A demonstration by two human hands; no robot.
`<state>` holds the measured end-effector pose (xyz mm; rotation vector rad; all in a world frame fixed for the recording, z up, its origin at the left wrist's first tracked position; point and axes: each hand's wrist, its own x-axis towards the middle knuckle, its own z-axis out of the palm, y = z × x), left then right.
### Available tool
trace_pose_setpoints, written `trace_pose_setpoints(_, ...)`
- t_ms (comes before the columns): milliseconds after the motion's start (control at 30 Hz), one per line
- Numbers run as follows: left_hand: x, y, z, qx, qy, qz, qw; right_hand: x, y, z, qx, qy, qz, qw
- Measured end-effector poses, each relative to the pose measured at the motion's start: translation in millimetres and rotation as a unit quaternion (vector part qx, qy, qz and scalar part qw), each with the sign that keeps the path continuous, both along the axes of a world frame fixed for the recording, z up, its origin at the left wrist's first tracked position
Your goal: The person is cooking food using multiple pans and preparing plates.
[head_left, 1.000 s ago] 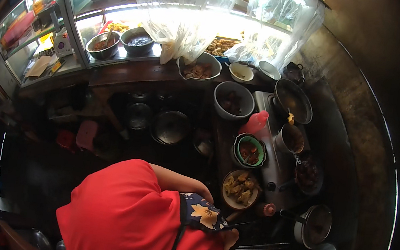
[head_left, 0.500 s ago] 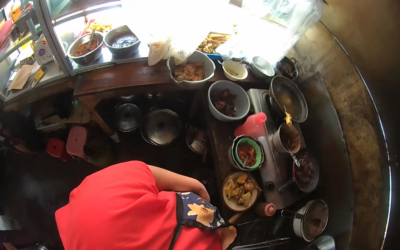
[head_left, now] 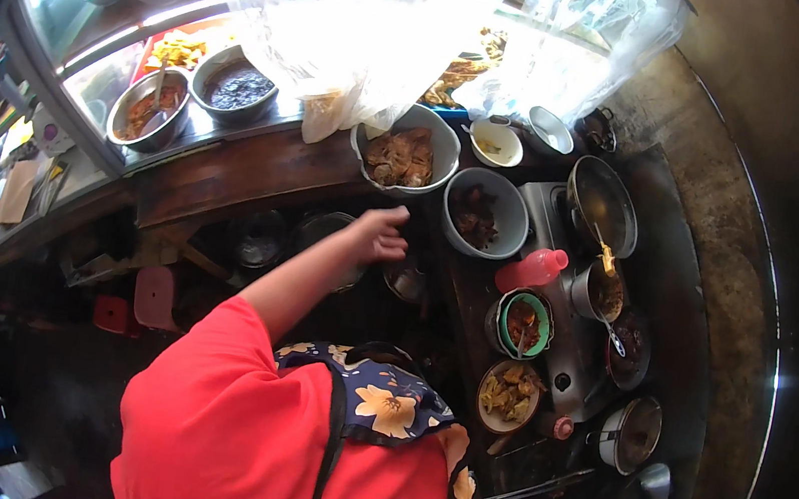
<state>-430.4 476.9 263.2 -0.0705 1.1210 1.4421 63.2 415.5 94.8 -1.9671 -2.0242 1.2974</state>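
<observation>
My left hand (head_left: pixel 380 236) reaches forward over the dark space in front of the bench, fingers loosely bent and apart, holding nothing I can see. Just beyond it, a grey tub (head_left: pixel 454 161) of brown cooked meat stands at the bench edge. To the right of the hand is a second grey tub (head_left: pixel 513 246) with darker pieces inside. Lidded pots (head_left: pixel 323 229) sit low beneath my forearm, partly covered by it. My right hand does not show; my red-clothed body and floral apron (head_left: pixel 390 400) fill the lower middle.
A steel stove (head_left: pixel 556 366) on the right bears a wok (head_left: pixel 628 241) and a saucepan (head_left: pixel 587 296). Beside it stand a pink plastic jug (head_left: pixel 533 269), a green bowl (head_left: pixel 540 341) and a plate of yellowish food (head_left: pixel 505 397). Clear plastic sheeting (head_left: pixel 371 4) hangs ahead.
My left arm has swung out from beside my body and now stretches forward toward the grey tubs. The view has shifted slightly, so the bench things appear further right.
</observation>
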Motion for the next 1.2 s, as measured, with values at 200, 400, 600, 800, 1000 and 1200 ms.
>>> trace_pose_setpoints(200, -114.9, 47.3, -67.3, -0.024, 0.013, 0.146, 0.989, -30.3, -37.7, -3.7, -0.037, -0.012, -0.018, 0.999)
trace_pose_setpoints(400, -94.5, 24.1, -32.4, -0.035, 0.098, 0.097, 0.990, -30.6, -81.2, -29.3, -0.083, -0.038, -0.055, 0.994)
trace_pose_setpoints(600, -61.6, 3.4, 0.8, 0.027, 0.074, -0.057, 0.995, -17.3, -118.8, -83.8, -0.122, -0.028, -0.027, 0.992)
trace_pose_setpoints(800, -22.8, 45.2, 3.1, 0.041, 0.111, -0.260, 0.958, -24.8, -100.4, -90.7, -0.095, 0.082, -0.070, 0.990)
trace_pose_setpoints(1000, -17.5, -0.9, -28.2, -0.023, 0.174, -0.320, 0.931, -179.7, -4.3, 110.3, -0.151, 0.352, -0.315, 0.869)
trace_pose_setpoints(1200, 3.4, -37.5, -39.6, -0.083, 0.195, -0.376, 0.902, -217.6, 44.4, 136.1, -0.173, 0.263, -0.286, 0.905)
